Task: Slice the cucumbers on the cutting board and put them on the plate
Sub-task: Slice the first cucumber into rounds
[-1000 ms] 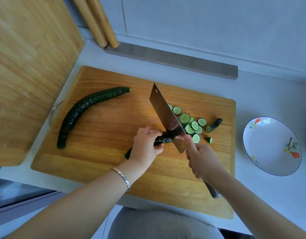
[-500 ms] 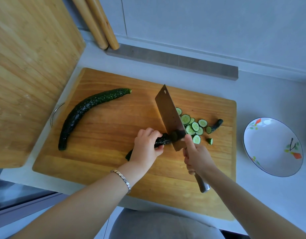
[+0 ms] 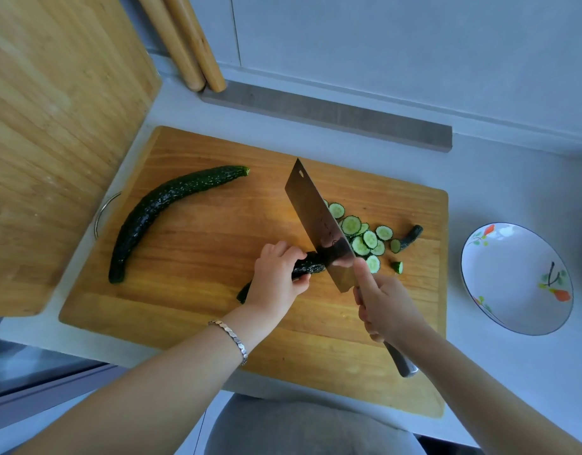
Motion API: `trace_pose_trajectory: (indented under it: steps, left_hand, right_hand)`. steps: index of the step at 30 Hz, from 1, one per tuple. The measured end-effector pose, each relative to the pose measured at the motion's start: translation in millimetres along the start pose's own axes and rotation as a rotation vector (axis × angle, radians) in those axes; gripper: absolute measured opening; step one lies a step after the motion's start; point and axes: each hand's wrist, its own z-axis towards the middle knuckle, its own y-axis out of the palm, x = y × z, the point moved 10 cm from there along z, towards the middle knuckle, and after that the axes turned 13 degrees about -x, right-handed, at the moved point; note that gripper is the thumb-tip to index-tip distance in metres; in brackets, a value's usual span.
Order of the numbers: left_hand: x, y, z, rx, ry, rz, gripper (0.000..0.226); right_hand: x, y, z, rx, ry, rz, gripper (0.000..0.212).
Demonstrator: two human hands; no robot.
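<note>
Fingers (image 3: 281,254) gripping cucumber (image 3: 307,267), cleaver (image 3: 319,221) across it

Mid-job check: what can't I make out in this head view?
1. Head view: the middle of the cut cucumber, under the left hand.
2. Head view: where the edge meets it, and some slices, behind the cleaver blade.
3. Head view: most of the cleaver handle, inside the right hand.

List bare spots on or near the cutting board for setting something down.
Free: the cutting board between the whole cucumber and the cleaver; its far right corner; the empty plate. Crowded: right of the blade, where slices and the stem end cluster, and where the left hand pins the cut cucumber beside the right hand.
</note>
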Motion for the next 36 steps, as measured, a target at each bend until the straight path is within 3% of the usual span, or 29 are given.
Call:
trace_pose_trajectory:
  steps: [20,28,36]
  left_hand:
    - [0.9,1.1,0.8,-0.025,0.006,-0.009,0.027]
    - [3.0,-7.5,-9.1,-0.002,0.049,-0.017,0.026]
    - [2.4,-1.5,-8.5,-0.032,0.052,0.006,0.025]
  right_hand:
    - [3.0,8.4,24.0,0.030,0.015,-0.190,0.057]
    - [12.1,5.7,17.7,0.031,-0.012,0.111,0.055]
    - [1.7,0.3,0.2,-0.020,-0.012,0.018,0.055]
